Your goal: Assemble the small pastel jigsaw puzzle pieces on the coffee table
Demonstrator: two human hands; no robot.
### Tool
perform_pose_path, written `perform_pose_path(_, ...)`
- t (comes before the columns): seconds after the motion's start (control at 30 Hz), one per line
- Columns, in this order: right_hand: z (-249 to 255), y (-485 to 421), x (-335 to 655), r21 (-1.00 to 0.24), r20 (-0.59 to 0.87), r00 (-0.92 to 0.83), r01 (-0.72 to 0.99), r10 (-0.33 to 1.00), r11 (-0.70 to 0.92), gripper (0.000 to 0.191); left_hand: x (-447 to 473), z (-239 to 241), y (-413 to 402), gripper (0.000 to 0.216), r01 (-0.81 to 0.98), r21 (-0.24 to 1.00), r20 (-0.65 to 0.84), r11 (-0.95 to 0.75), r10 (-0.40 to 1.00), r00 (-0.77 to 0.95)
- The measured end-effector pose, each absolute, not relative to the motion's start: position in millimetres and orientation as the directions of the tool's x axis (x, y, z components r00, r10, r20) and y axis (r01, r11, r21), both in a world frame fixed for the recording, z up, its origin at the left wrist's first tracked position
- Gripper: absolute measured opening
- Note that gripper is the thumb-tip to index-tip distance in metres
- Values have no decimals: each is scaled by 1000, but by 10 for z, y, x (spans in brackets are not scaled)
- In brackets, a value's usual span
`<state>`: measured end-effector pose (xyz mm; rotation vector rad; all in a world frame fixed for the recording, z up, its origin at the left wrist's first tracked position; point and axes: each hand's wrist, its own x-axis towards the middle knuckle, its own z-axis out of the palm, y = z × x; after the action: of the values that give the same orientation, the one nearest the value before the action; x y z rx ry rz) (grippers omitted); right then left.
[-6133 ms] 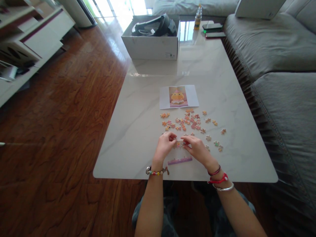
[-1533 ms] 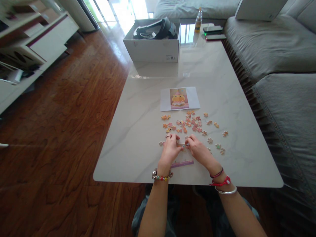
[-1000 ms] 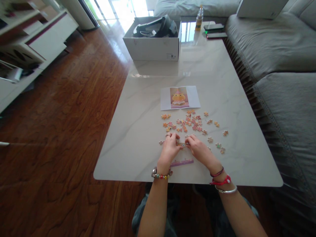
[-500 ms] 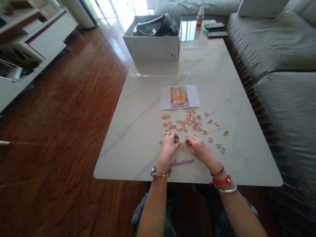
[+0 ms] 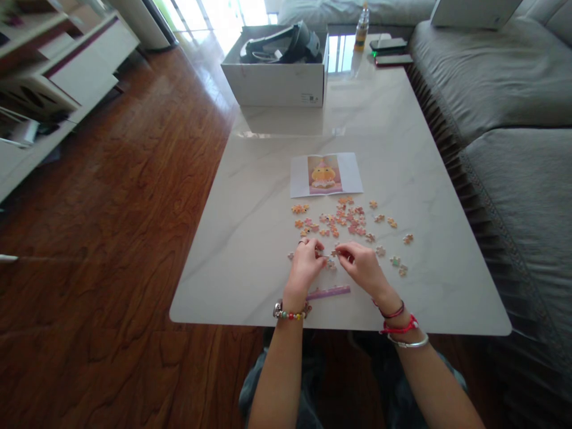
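Observation:
My left hand (image 5: 307, 262) is closed in a pinch on a puzzle piece, which its fingers mostly hide. To its right, my right hand (image 5: 357, 262) pinches another small puzzle piece (image 5: 334, 253) at its fingertips. Between the hands a pale puzzle piece (image 5: 330, 265) lies on the table. Nearer to me is a joined purple puzzle strip (image 5: 329, 292), its left end by my left wrist. Beyond my fingers spreads a loose pile of orange and pink puzzle pieces (image 5: 353, 220). Behind them lies a folded sheet with a printed picture (image 5: 324, 174) of a yellow figure in a pink hat.
Single puzzle pieces (image 5: 395, 261) are scattered right of my right hand. At the far end of the marble-patterned table (image 5: 223, 262) stand a white box (image 5: 281, 86) with a dark headset in it, a bottle (image 5: 361, 30) and phones (image 5: 393, 60). A grey sofa (image 5: 513, 179) runs along the right.
My right hand has shifted slightly and its fingers have opened a little around the piece, which now shows more. My left hand stays in place.

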<state>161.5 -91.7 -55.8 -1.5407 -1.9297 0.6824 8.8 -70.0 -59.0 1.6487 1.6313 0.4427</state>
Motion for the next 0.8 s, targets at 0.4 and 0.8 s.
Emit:
perform_pose_path(0.4, -632, -964, 1565, -640, 14, -429, 690, 903, 338, 28, 66, -632, -708, 19, 673, 733, -253, 97, 958, 137)
perform_pose_path(0.8, -531, -918, 1484, -805, -190, -48, 579, 981, -128, 7, 64, -587, -711, 20, 681, 726, -254, 96, 958, 136)
